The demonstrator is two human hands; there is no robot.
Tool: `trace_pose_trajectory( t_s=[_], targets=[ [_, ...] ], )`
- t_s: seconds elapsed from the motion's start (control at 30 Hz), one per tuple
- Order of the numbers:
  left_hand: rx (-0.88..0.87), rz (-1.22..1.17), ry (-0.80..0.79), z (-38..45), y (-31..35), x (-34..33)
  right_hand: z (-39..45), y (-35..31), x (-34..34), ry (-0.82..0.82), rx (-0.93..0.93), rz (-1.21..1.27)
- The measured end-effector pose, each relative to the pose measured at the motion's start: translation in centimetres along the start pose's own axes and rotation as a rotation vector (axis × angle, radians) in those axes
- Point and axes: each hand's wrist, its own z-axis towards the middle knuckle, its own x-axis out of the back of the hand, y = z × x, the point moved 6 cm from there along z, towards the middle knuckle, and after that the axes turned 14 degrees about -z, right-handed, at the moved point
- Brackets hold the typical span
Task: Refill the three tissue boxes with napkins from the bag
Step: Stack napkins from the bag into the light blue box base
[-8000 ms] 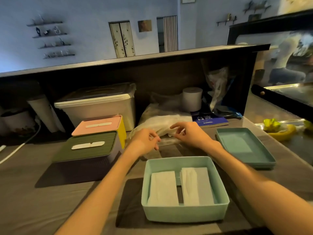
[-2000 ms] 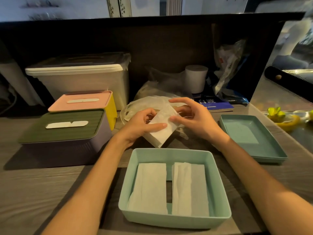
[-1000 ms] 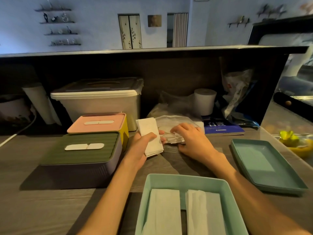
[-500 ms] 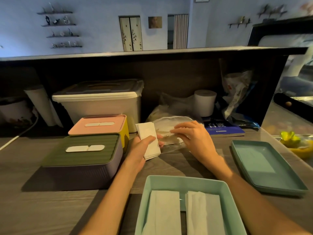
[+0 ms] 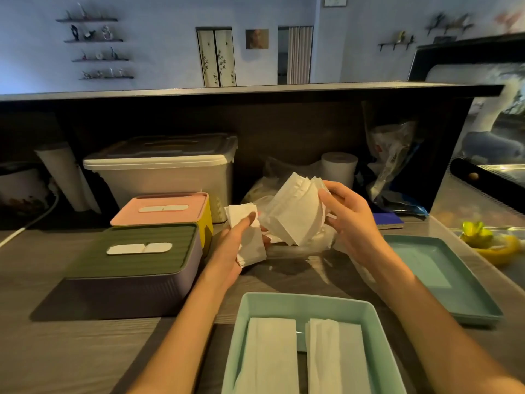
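And there it is: the right hand (image 5: 348, 220) has come up off the bag (image 5: 318, 240) with a thick wad (image 5: 298, 211) of napkins, where half a second ago it was still flat down on the plastic, digging. The wad is fanned and bent, clear of the counter, thumb on the near face and fingers curled behind its right edge. That looks like the bulk load the open box (image 5: 309, 305) needs.

The left hand (image 5: 235, 245) hasn't let go of its own small stack (image 5: 247, 237); same grip as before, thumb pressed across the front, fingers wrapped behind, stack upright and just left of the wad, the two bundles nearly touching.

Below both wrists, the teal box sits open with two flat piles inside and a gap between them, so it is only partly filled. Its lid (image 5: 443, 280) lies to the right of the right forearm. Left of the left hand, the green box (image 5: 136, 251) and the pink box (image 5: 162, 209) behind it are both lidded.

Both forearms reach forward, the hands level with each other above the bag. Likely next: join the bundles and bring them down into the teal box.
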Motion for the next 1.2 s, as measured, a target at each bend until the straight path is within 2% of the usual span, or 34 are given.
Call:
trace_pose_trajectory(
  t_s=[0.07, 0.17, 0.27, 0.37, 0.47, 0.57, 0.73, 0.83, 0.97, 1.07, 1.2],
  targets=[
    [0.091, -0.054, -0.047, -0.5, -0.2, -0.5, -0.3, -0.7, -0.4, -0.13, -0.031, 0.086],
    [0.156, -0.073, -0.15, -1.4, -1.0, -2.2, -1.0, -1.1, -1.5, -0.265, -0.021, -0.012],
    [0.157, -0.033, -0.2, -2.4, -2.0, -3.3, -1.3, -0.7, -2.2, -0.245, 0.022, -0.209],
    [0.249, -0.136, -0.272, -3.3, -2.9, -4.4, -1.2, -0.4, -2.3, -0.195, 0.09, -0.408],
    [0.301, -0.155, -0.343, -3.1, -3.3, -4.5, -1.1, 0.0, -1.8, -0.208, 0.078, -0.517],
    [0.342, -0.155, -0.376, -3.4, -3.3, -4.7, -1.0, 0.2, -1.1, -0.223, 0.054, -0.511],
    [0.345, -0.152, -0.377, -3.1, -3.8, -4.3, -1.3, 0.2, -1.5, -0.228, 0.023, -0.318],
    [0.4, -0.124, -0.427, -3.4, -3.9, -4.4, -1.3, 0.1, -1.9, -0.179, 0.058, -0.436],
    [0.483, 0.011, -0.467, -3.1, -4.6, -4.3, -1.9, 0.7, -2.5, -0.354, -0.009, -0.463],
    [0.431, 0.133, -0.445, -2.9, -3.9, -3.6, -2.6, 0.9, -2.4, -0.411, -0.037, -0.416],
    [0.176, 0.102, -0.432, -2.2, -1.1, -2.1, -2.8, 1.6, -1.0, -0.268, -0.004, -0.356]
  ],
)
